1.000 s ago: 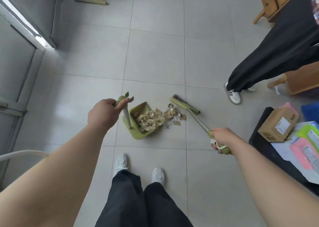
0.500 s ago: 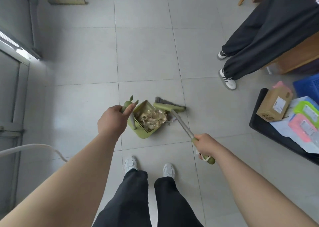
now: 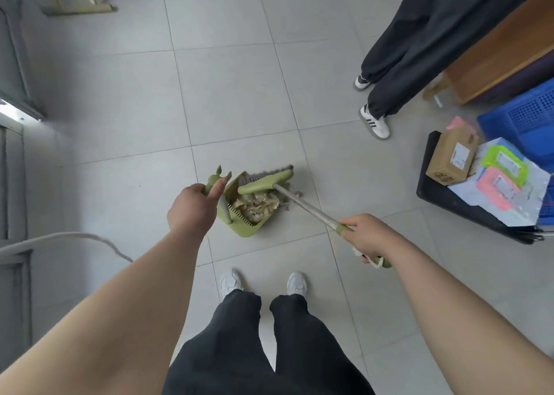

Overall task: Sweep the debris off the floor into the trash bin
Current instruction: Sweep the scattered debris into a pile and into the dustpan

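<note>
Mid-sweep on a grey tiled floor (image 3: 239, 94). Gripping the upright handle (image 3: 213, 182) of the green dustpan (image 3: 248, 232) in the left hand (image 3: 192, 207), fingers curled round it, thumb raised along the top. Clasping the broom shaft (image 3: 305, 207) at its green grip in the right hand (image 3: 367, 238), at about 4 o'clock from the pan. Heaped inside the dustpan, at 12 o'clock from the white shoes: pale, crumpled debris (image 3: 254, 204). Lying across the pan's mouth at its 1 o'clock edge: the broom head (image 3: 265, 183), with a few stray scraps (image 3: 295, 195) loose on the tile just beside it at 3 o'clock. Probably the last strokes of gathering. Best done by holding the pan's lip flat on the tile, pulling the bristles low and short toward 9 o'clock, then lifting level. No trash bin in sight.
</note>
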The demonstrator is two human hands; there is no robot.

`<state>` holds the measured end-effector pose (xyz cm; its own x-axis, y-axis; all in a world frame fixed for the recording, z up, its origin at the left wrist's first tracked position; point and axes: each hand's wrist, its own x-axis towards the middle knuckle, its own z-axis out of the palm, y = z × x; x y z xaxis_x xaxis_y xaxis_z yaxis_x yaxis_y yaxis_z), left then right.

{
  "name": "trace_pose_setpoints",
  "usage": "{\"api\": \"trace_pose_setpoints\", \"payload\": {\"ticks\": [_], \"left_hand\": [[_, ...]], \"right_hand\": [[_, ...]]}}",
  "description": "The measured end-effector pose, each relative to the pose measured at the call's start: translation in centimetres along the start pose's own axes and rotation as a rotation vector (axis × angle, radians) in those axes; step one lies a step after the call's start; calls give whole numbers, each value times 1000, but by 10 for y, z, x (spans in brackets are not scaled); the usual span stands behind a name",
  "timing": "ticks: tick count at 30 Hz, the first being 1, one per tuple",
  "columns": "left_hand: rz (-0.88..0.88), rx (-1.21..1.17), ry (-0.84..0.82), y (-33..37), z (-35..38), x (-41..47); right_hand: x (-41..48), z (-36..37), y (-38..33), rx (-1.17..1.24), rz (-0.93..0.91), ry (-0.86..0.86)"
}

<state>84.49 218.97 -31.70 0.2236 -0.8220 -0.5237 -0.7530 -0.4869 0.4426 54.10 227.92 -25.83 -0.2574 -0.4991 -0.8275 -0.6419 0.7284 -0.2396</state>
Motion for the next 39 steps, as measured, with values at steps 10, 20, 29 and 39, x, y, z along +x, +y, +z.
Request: {"api": "trace_pose_setpoints", "payload": {"ticks": [10,20,29,39], "left_hand": [[187,216,-19,-20,-28,9],[227,247,-28,-17,-25,19],[240,244,-48,-6,-14,13],[164,199,-56,-17,-20,7]], "right_hand": [[15,-6,11,435,205,100],[27,46,-5,755,407,-42],[4,44,-28,457,299,-197],[-27,31,-15,182,84,-77]]}}
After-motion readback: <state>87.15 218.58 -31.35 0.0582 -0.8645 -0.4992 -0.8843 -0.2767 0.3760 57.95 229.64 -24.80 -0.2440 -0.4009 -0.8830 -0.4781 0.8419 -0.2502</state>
